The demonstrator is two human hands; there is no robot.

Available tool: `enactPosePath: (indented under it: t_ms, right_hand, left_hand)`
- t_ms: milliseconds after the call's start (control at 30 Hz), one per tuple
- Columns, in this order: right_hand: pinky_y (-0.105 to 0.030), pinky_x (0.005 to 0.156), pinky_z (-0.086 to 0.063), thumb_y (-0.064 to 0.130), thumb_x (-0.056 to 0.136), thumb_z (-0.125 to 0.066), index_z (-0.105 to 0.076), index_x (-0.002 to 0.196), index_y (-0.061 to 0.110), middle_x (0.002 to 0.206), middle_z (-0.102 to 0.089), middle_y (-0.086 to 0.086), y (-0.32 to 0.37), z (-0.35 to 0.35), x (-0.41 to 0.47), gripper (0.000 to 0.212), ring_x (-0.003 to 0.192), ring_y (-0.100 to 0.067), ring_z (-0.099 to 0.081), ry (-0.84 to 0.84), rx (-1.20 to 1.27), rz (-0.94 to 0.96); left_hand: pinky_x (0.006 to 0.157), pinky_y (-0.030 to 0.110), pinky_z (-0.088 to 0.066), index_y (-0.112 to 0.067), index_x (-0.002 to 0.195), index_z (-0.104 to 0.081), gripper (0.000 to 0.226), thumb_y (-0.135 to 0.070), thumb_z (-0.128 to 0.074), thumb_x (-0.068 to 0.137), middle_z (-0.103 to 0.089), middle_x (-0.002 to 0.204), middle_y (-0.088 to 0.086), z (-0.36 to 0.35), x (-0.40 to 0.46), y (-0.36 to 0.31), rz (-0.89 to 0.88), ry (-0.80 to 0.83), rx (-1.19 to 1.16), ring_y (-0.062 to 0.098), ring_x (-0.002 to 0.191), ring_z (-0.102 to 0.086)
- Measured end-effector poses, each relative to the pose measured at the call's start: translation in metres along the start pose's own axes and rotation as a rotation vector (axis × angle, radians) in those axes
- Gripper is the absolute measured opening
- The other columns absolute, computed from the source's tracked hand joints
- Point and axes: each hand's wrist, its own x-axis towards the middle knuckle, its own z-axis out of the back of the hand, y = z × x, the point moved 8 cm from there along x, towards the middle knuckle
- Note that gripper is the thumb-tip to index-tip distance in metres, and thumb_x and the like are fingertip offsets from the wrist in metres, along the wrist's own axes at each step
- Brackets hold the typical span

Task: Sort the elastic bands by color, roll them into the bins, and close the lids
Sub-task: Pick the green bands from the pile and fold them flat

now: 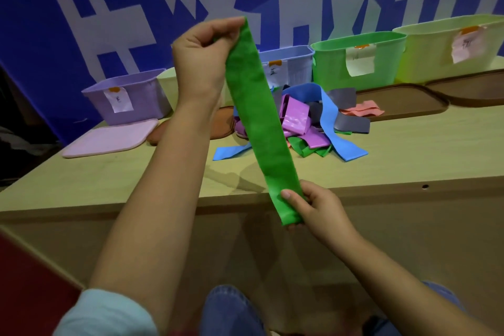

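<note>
A long green elastic band is stretched out flat in the air above the table's front edge. My left hand pinches its top end, raised high. My right hand grips its bottom end, thumb on the front. Behind it a pile of bands lies on the table: blue, purple, grey, green and pink-orange ones tangled together. Open bins stand along the back: a purple bin, a lavender-blue bin, a green bin and a pale yellow-green bin.
A pink lid lies flat in front of the purple bin. Brown lids lie before the green and yellow-green bins, and another brown lid sits partly hidden behind my left arm. A pale bin stands behind that arm.
</note>
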Motion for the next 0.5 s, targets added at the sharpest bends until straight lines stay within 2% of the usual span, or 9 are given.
enactPosePath:
  t_ms: [67,100,167,233,300,333,400,500]
  right_hand:
    - [-0.032,0.054,-0.043,0.033,0.089,-0.06,-0.061,0.072,0.007,0.062,-0.057,-0.013,0.015,0.013,0.004,0.031,0.057,-0.008,-0.051,0.011,-0.211,0.059]
    - [-0.029,0.055,-0.039,0.039,0.088,-0.059,-0.06,0.069,0.011,0.059,-0.055,-0.006,0.022,0.018,0.005,0.034,0.057,-0.008,-0.048,0.037,-0.337,0.087]
    - [-0.028,0.062,-0.043,0.047,0.085,-0.056,-0.067,0.077,0.018,0.064,-0.064,0.003,0.04,0.033,0.007,0.033,0.063,-0.009,-0.058,0.045,-0.452,0.116]
    - [-0.029,0.067,-0.049,0.046,0.084,-0.056,-0.071,0.087,0.021,0.072,-0.07,0.003,0.063,0.055,0.012,0.029,0.069,-0.01,-0.065,-0.054,-0.482,0.165]
    - [-0.025,0.064,-0.047,0.034,0.086,-0.062,-0.072,0.093,0.02,0.076,-0.07,0.004,0.085,0.073,0.026,0.019,0.068,-0.009,-0.064,-0.155,-0.552,0.266]
    - [-0.023,0.063,-0.042,0.027,0.086,-0.065,-0.072,0.098,0.02,0.083,-0.069,0.003,0.093,0.075,0.037,0.016,0.071,-0.008,-0.061,-0.14,-0.62,0.313]
    - [-0.022,0.068,-0.035,0.02,0.084,-0.068,-0.07,0.107,0.022,0.103,-0.065,0.001,0.098,0.065,0.063,0.023,0.085,-0.008,-0.053,0.007,-0.837,0.357]
    - [-0.03,0.084,-0.043,0.026,0.082,-0.07,-0.067,0.113,0.029,0.121,-0.055,0.001,0.083,0.051,0.093,0.032,0.108,-0.017,-0.046,0.191,-1.139,0.348]
  left_hand:
    - [0.077,0.025,-0.053,-0.01,0.088,-0.073,0.018,0.005,-0.064,0.083,-0.073,0.075,-0.009,-0.002,-0.004,0.005,0.028,0.041,0.03,0.009,0.081,-0.068]
    - [0.078,0.025,-0.054,-0.011,0.089,-0.073,0.019,0.005,-0.064,0.084,-0.073,0.076,-0.009,-0.003,-0.006,0.008,0.046,0.06,0.038,0.009,0.082,-0.068]
    - [0.078,0.028,-0.054,-0.015,0.087,-0.073,0.021,0.004,-0.063,0.084,-0.073,0.077,-0.008,-0.003,-0.011,0.014,0.084,0.083,0.018,0.012,0.084,-0.068]
    - [0.077,0.029,-0.054,-0.016,0.085,-0.073,0.022,0.004,-0.063,0.084,-0.074,0.078,-0.007,-0.003,-0.014,0.017,0.109,0.085,-0.02,0.013,0.084,-0.069]
    - [0.074,0.028,-0.054,-0.016,0.084,-0.073,0.023,0.004,-0.063,0.084,-0.074,0.077,-0.007,-0.006,-0.017,0.022,0.138,0.097,-0.029,0.012,0.082,-0.068]
    - [0.073,0.027,-0.054,-0.016,0.084,-0.073,0.023,0.004,-0.063,0.085,-0.073,0.076,-0.007,-0.008,-0.019,0.025,0.154,0.108,-0.025,0.011,0.08,-0.068]
    - [0.073,0.027,-0.055,-0.016,0.085,-0.072,0.023,0.004,-0.061,0.086,-0.073,0.077,-0.007,-0.012,-0.022,0.03,0.173,0.127,-0.009,0.01,0.08,-0.068]
    - [0.081,0.03,-0.055,-0.019,0.09,-0.071,0.028,0.004,-0.055,0.09,-0.073,0.09,-0.003,-0.016,-0.023,0.039,0.202,0.162,0.016,0.013,0.091,-0.068]
